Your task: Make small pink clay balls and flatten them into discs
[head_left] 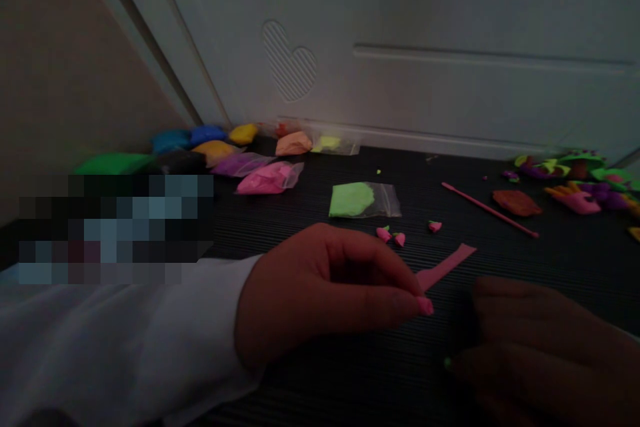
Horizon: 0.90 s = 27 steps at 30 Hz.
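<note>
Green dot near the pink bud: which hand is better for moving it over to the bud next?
Probably the right hand: the green dot shows at its fingertips, while the left hand is already pinching the pink bud.

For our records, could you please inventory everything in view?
Panel with heart relief: one, pale grey, back
Wall: one, brownish, upper left
Tabletop: one, dark, beneath
Packets: about eleven, mixed colours, back left to centre
Loose packet: one, light green, centre
Buds: three, pink and green, right of centre
Strip: one, pink, right of centre
Stick: one, pink, right
Flat piece: one, reddish brown, beside the stick
Shaped pieces: several, mixed colours, far right
Pixelated patch: one, blue-grey, left
Rolled piece: one, pink, in the left hand
Bit: one, green, at the right hand
Sleeve: one, white, lower left
Left hand: one, lower centre
Right hand: one, lower right
</note>
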Tool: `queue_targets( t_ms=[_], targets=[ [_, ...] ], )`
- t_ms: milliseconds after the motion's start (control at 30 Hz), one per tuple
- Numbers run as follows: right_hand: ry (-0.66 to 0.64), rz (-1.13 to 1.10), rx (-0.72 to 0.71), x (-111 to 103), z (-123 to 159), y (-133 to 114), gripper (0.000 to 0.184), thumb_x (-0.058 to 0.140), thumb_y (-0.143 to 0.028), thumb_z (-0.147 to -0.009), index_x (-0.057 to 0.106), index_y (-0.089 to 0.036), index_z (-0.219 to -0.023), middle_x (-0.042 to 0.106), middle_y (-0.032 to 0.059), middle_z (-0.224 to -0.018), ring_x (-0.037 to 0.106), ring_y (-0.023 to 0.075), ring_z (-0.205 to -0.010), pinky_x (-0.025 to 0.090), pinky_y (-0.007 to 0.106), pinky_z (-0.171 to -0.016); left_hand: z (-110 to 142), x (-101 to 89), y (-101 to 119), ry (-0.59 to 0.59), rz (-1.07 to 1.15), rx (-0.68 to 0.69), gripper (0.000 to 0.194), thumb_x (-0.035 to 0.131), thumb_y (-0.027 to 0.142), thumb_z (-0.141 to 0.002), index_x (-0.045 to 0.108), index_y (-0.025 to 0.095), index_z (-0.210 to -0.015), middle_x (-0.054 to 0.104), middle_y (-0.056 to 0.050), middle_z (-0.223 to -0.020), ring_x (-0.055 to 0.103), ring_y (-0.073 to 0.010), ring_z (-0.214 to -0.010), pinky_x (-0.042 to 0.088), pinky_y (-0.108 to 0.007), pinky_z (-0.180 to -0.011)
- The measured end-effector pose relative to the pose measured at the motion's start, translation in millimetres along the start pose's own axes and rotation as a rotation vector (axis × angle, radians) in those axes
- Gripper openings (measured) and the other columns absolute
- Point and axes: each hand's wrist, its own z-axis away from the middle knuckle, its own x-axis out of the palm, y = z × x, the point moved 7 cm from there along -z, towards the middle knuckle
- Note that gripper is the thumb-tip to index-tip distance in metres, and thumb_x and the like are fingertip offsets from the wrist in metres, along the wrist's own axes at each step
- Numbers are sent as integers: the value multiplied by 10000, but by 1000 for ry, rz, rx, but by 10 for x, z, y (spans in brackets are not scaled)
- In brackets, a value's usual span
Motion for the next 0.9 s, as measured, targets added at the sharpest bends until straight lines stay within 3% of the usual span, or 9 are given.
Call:
queue_targets(
  t_ms=[233, 433, 700, 900],
  targets=[
    [-12, -1, 55, 17, 0, 47, 179, 408, -155, -786, 569, -231, -795, 544, -37, -537, 484, 97, -499, 368, 270, -584, -4, 1, -8, -39, 22, 11, 40, 610, 176, -688, 644, 188, -704, 575, 53, -642, 468, -24, -583, 335, -85, -508],
    [-2, 16, 6, 43, -11, 27, 196, 400, -163, -784, 587, -216, -758, 502, -30, -490, 471, 101, -492, 357, 269, -579, 3, 23, 2, -57, 17, 12, 39, 609, 181, -691, 642, 187, -710, 569, 56, -634, 459, -21, -575, 328, -86, -504],
    [-37, -39, 53, 40, 17, 44, 176, 425, -144, -758, 581, -224, -748, 499, -36, -508, 435, 101, -491, 302, 267, -518, -2, 8, -2, -38, -16, 10, 34, 614, 191, -684, 638, 181, -706, 550, 51, -617, 441, -25, -557, 311, -104, -486],
    [-40, 0, 74, 33, 19, 55, 169, 421, -147, -761, 570, -226, -751, 495, -37, -521, 443, 102, -510, 315, 277, -556, -17, -2, -5, 3, -23, -7, 24, 623, 188, -667, 635, 172, -679, 542, 46, -594, 441, -34, -547, 306, -115, -476]
  ],
)
